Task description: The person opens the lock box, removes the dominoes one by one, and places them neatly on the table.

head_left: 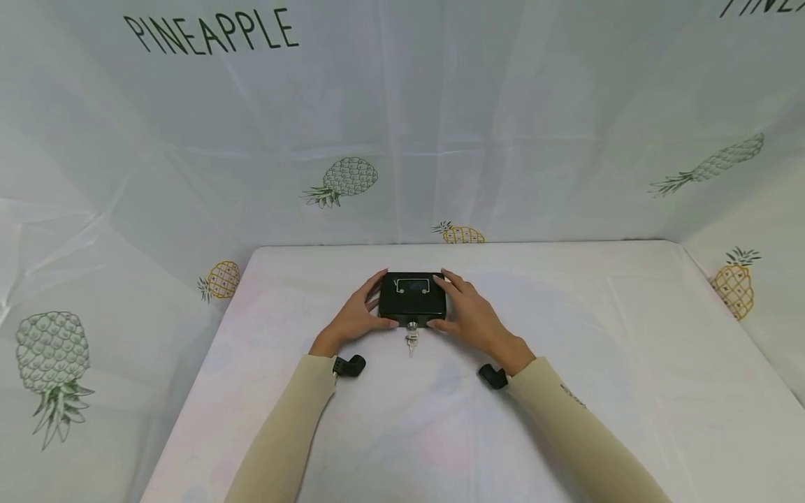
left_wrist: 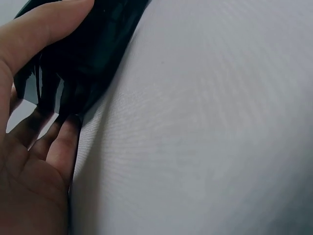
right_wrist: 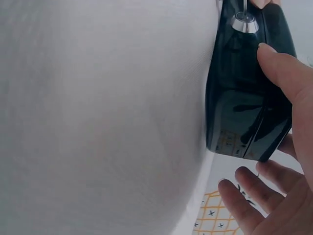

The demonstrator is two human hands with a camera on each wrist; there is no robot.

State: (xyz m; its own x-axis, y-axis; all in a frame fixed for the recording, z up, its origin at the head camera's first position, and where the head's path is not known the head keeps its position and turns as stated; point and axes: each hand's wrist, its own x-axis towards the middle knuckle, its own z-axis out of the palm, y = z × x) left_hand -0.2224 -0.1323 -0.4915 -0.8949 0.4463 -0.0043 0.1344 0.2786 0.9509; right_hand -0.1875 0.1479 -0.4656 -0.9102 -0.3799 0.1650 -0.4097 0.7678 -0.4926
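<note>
A small black cash box (head_left: 411,302) with a wire handle on its lid sits closed on the white-covered table. From the lock (right_wrist: 244,23) on its front hangs a bunch of keys (head_left: 411,340), one key standing in the lock. My left hand (head_left: 353,318) grips the box's left end, thumb on the front and fingers reaching along the side to the back corner. At the right end my right hand (head_left: 472,316) holds it the same way, its thumb (right_wrist: 281,68) against the front near the lid seam. Several right fingers spread off the end face.
A white cloth (head_left: 566,419) covers the table. Behind and on both sides hang white sheets (head_left: 534,105) printed with pineapples. Each wrist carries a small black camera, the left camera (head_left: 349,365) and right camera (head_left: 492,376) close above the tabletop.
</note>
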